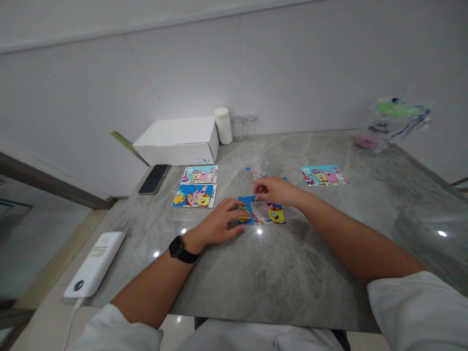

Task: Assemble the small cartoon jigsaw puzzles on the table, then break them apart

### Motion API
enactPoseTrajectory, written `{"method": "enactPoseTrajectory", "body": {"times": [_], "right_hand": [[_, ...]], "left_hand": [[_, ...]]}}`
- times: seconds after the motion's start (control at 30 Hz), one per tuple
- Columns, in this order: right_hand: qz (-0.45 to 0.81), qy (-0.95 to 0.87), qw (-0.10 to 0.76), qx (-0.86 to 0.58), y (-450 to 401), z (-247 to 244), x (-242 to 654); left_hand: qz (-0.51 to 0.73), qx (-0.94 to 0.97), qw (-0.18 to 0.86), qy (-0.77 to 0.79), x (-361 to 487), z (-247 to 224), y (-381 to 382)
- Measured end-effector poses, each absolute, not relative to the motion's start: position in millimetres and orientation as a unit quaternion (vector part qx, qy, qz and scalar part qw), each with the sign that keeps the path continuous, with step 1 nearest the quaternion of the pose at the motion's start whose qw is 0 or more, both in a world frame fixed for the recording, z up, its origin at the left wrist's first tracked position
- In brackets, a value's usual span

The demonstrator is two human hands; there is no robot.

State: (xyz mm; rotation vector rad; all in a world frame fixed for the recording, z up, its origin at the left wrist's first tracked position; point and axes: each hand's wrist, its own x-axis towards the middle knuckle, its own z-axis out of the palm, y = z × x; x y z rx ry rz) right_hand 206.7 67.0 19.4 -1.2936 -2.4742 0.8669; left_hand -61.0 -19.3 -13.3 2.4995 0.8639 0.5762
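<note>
Head view — left hand (219, 225) steadies puzzle (262, 211) — right hand (272, 189) pinches piece (257, 197)

Polished stone under my hands, printed card on top

My table (310, 273) is looking like glossy grey marble, throwing back ceiling lights; the puzzle (261, 210) I'm touching is showing smooth printed card. At ten o'clock a matt white cardboard box (179, 139) is sitting; at eight o'clock, a smooth white plastic power bank (95, 262).
</note>
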Motion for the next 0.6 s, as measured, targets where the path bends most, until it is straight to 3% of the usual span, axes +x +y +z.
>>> {"method": "enactPoseTrajectory", "body": {"times": [0.6], "right_hand": [[0.314,-0.842,0.067,-0.433,57,13,198]], "left_hand": [[0.197,0.922,0.173,0.284,-55,-18,-20]]}}
